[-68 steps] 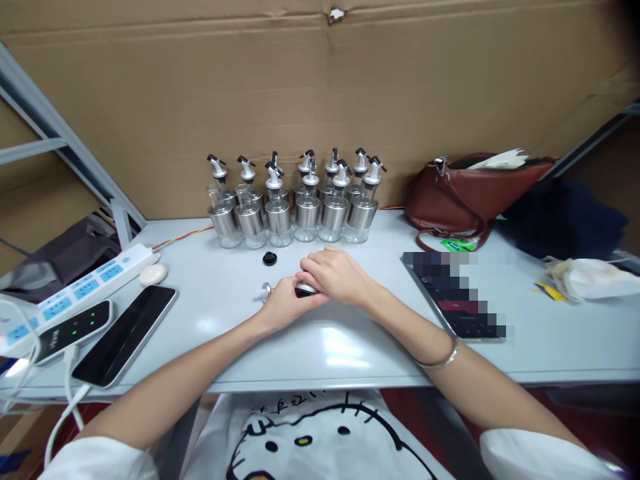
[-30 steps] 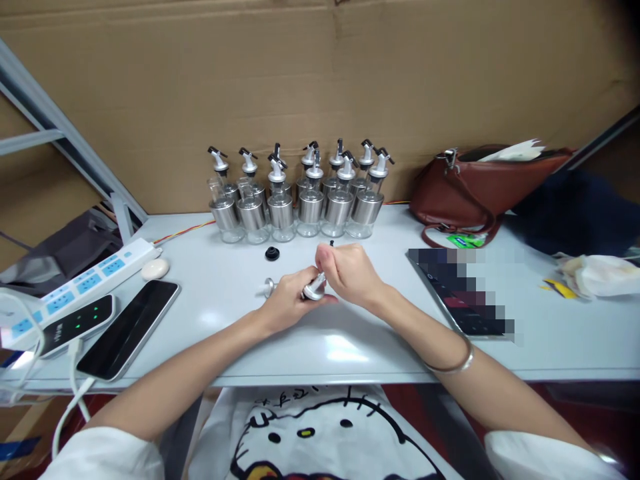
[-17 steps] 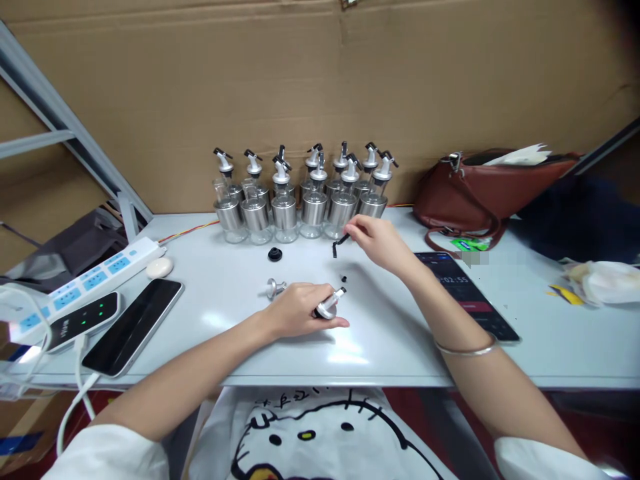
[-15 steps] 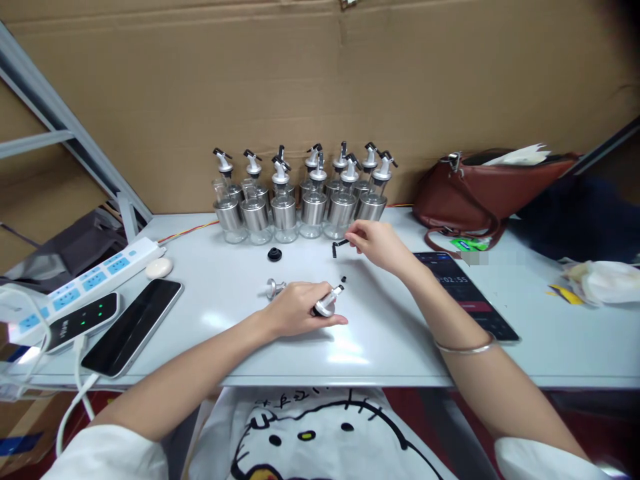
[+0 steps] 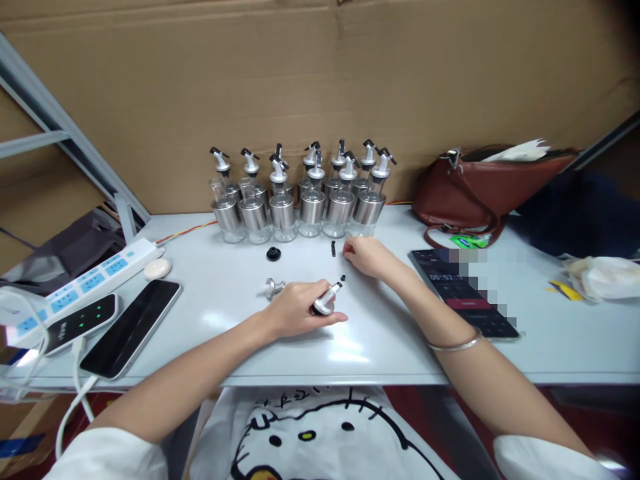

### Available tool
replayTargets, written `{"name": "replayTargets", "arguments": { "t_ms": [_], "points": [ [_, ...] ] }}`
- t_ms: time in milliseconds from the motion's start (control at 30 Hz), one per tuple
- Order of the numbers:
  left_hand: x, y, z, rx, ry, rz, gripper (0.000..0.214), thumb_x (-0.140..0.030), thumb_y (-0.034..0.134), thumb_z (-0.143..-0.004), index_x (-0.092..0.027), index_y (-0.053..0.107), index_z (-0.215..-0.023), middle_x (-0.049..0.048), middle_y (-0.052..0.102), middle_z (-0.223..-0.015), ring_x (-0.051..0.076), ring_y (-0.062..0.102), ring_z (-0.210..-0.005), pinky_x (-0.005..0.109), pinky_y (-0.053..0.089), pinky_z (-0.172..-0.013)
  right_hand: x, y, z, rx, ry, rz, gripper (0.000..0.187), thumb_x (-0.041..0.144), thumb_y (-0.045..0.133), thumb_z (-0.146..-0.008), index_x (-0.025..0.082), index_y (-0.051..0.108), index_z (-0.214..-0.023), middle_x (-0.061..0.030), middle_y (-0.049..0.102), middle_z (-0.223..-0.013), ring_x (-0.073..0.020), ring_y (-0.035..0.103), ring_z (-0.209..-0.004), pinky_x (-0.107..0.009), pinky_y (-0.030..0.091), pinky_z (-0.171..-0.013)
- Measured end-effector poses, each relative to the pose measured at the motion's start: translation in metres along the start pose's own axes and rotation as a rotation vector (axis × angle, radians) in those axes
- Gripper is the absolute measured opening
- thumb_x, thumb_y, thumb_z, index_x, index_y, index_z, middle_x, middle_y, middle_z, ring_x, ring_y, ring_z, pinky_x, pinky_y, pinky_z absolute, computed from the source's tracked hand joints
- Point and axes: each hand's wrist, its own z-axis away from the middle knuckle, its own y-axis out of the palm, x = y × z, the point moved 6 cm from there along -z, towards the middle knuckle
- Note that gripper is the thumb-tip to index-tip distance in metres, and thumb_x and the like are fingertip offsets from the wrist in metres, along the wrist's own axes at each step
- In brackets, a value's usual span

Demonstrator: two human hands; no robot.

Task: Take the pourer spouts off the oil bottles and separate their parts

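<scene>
Pale grey table [image 5: 370,340] against a cardboard wall [image 5: 400,80]. The left hand [image 5: 295,310] grips a silver pourer [image 5: 326,301] mid-table. The right hand [image 5: 365,255] rests loosely curled and empty beside a small black piece [image 5: 333,249], in front of a cluster of glass bottles [image 5: 300,207]

Lighting was bright and even, from overhead by the looks of it. The pale table [image 5: 380,333] threw back white glare patches near its front edge, and the steel bottles [image 5: 295,200] caught small highlights. Just a soft shadow sat under the left hand [image 5: 295,310] gripping the silver pourer [image 5: 327,301]. The wide lens bent the metal frame [image 5: 65,133] on the left, the top right corner went dark, and a phone screen [image 5: 470,293] was pixelated out. Rest was sharp.
</scene>
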Motion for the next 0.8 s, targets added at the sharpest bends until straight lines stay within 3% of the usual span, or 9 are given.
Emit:
{"name": "replayTargets", "arguments": {
  "t_ms": [200,367,567,800],
  "points": [
    [0.005,0.0,0.001,0.011,-0.118,0.118,0.038,-0.056,0.059,-0.079,-0.019,0.051,-0.08,-0.0045,0.054,-0.064,0.008,0.047,-0.05,0.02,0.038,-0.056,-0.011,-0.015,0.0,-0.018,0.011,0.011,0.027,0.009,0.049,-0.08,0.012,0.07,-0.097,-0.0139,0.072,-0.098,-0.0254,0.065,-0.093,-0.028,0.043,-0.076],
    [0.006,0.0,0.001,0.013,-0.141,0.14,0.038,-0.056,0.059,-0.078,-0.019,0.052,-0.081,-0.0044,0.054,-0.063,0.008,0.046,-0.049,0.02,0.038,-0.056,-0.016,-0.011,-0.001,0.001,0.004,0.014,0.03,0.005,0.05,-0.079,0.012,0.073,-0.097,-0.0142,0.073,-0.097,-0.0254,0.066,-0.093,-0.028,0.045,-0.079],
    [0.004,0.0,0.001,0.029,-0.12,0.076,0.038,-0.056,0.058,-0.079,-0.019,0.052,-0.08,-0.0039,0.054,-0.064,0.008,0.048,-0.053,0.02,0.038,-0.057,-0.004,-0.006,-0.003,0.004,-0.132,-0.014,0.028,0.006,0.051,-0.08,0.014,0.073,-0.094,-0.0098,0.073,-0.099,-0.0225,0.065,-0.092,-0.026,0.044,-0.08],
    [0.004,0.0,0.001,0.042,-0.151,0.114,0.036,-0.055,0.059,-0.078,-0.019,0.052,-0.08,-0.0043,0.054,-0.063,0.009,0.05,-0.052,0.02,0.04,-0.058,0.016,-0.011,0.003,-0.06,-0.287,-0.068,0.022,0.012,0.055,-0.082,0.012,0.071,-0.096,-0.012,0.071,-0.098,-0.023,0.064,-0.091,-0.029,0.044,-0.083]
  ]
}}
